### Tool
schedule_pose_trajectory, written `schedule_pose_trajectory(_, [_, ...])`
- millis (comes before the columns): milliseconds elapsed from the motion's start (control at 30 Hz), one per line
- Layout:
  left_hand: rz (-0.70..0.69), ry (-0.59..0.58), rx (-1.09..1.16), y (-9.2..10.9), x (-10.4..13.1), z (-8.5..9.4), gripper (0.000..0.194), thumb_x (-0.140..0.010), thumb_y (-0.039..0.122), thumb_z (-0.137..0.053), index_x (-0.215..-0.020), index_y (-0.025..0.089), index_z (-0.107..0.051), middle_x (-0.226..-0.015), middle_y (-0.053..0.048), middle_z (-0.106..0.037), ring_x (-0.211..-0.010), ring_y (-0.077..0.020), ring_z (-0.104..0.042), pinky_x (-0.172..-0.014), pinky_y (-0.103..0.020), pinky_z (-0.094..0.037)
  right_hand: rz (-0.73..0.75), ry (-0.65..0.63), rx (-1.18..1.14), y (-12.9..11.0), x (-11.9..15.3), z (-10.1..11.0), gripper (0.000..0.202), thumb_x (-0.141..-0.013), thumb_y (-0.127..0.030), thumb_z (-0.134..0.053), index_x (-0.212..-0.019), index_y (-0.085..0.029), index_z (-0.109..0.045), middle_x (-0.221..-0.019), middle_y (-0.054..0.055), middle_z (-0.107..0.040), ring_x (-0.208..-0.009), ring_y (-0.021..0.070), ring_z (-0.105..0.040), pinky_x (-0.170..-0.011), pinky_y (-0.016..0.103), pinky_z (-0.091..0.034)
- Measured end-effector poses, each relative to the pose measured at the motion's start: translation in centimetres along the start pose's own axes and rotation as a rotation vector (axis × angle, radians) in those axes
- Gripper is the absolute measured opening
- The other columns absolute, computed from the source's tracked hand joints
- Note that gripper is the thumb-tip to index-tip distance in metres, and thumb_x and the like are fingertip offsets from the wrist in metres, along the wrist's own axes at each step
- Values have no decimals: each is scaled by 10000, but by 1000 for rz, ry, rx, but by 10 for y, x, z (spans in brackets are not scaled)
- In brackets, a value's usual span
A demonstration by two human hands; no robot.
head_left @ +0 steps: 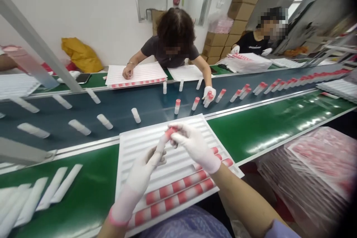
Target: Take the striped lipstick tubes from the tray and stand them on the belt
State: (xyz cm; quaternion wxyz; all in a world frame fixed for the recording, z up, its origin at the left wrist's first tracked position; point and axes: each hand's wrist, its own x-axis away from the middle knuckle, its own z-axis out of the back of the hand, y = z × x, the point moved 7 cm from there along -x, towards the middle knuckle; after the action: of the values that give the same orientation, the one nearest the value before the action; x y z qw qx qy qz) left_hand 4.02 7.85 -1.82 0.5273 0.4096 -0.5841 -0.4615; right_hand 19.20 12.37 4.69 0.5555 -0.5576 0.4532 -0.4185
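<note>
Above a white ridged tray [131,147], my gloved left hand [141,171] pinches the white lower end of a small red-and-white tube [169,133]. My gloved right hand [193,144] grips the red end of the same tube between thumb and fingers. The tube is tilted, its red end up and to the right. Rows of similar red-and-white tubes [178,186] lie in the tray's grooves nearest me. A few more tubes [227,162] lie at its right side, partly hidden behind my right hand and wrist.
Beyond the tray runs a dark conveyor belt [156,100] carrying upright tubes, white at left, red-topped at right. A co-worker's gloved hand [209,93] reaches onto it. Loose white tubes [36,197] lie on the green surface at left. Stacked, plastic-wrapped trays [315,171] stand at lower right.
</note>
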Motion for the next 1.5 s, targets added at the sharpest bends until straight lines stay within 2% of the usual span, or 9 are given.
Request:
schedule_pose_trajectory(200, [-28,86,-27,14,-4,-3,379,-851,398,-632,-1133,146,-640,-1047,-89,-714,-886,-219,-693,-841,-367,-570,-46,45,-69,9,-6,7,290,-889,-319,-640,-1134,-164,-661,-725,-4,-658,-653,138,-629,-676,318,-544])
schedule_pose_trajectory(400, [-146,149,-61,5,-6,4,273,-853,342,-656,-1095,215,-661,-1143,-61,-711,-1082,-227,-661,-935,-340,-515,77,5,165,-5,-1,2,274,-859,-243,-647,-1128,-208,-685,-966,36,-704,-803,162,-662,-750,339,-554])
schedule_pose_trajectory(533, [-187,140,43,1,-6,4,287,-828,374,-700,-1057,204,-670,-1105,-69,-733,-1081,-234,-669,-937,-341,-524,177,29,297,-13,6,-9,202,-775,-201,-729,-974,-207,-694,-874,19,-695,-832,176,-662,-749,319,-556])
schedule_pose_trajectory(767, [-259,139,159,9,-3,8,326,-768,395,-766,-1007,182,-702,-1050,-88,-761,-1004,-246,-708,-890,-344,-565,319,3,316,-22,16,-35,276,-781,-141,-713,-1046,-215,-685,-957,29,-719,-843,164,-673,-749,294,-564])
schedule_pose_trajectory(933, [-227,224,156,6,1,12,370,-716,419,-812,-968,168,-716,-997,-99,-774,-983,-265,-717,-874,-357,-581,261,72,292,-18,12,-35,227,-696,-161,-776,-882,-207,-654,-822,-5,-667,-737,151,-634,-650,272,-538])
schedule_pose_trajectory(1133, [-145,146,176,3,0,8,411,-748,454,-786,-1026,164,-701,-1077,-105,-756,-1019,-258,-699,-917,-366,-564,321,-160,293,-20,10,-43,366,-823,-129,-661,-1176,-224,-643,-1026,20,-695,-856,143,-642,-778,287,-540])
schedule_pose_trajectory(1300, [-166,200,107,4,2,11,368,-804,467,-730,-1014,166,-699,-1011,-86,-750,-966,-224,-688,-863,-326,-555,301,-1,324,-22,8,-36,195,-753,-158,-738,-933,-196,-674,-826,-4,-647,-735,140,-597,-706,291,-517])
schedule_pose_trajectory(1400, [-165,64,158,1,0,9,298,-834,448,-706,-973,185,-686,-897,-52,-724,-848,-184,-665,-773,-296,-539,134,-67,181,-16,3,-33,177,-730,-159,-742,-880,-197,-654,-785,-19,-624,-692,135,-603,-640,277,-514])
schedule_pose_trajectory(1500, [-37,-448,258,4,6,-15,292,-770,457,-738,-839,182,-668,-631,-14,-625,-630,-175,-611,-673,-336,-533,-24,-353,-16,-15,1,-39,213,-738,-167,-742,-940,-188,-679,-868,4,-671,-783,158,-669,-698,292,-552])
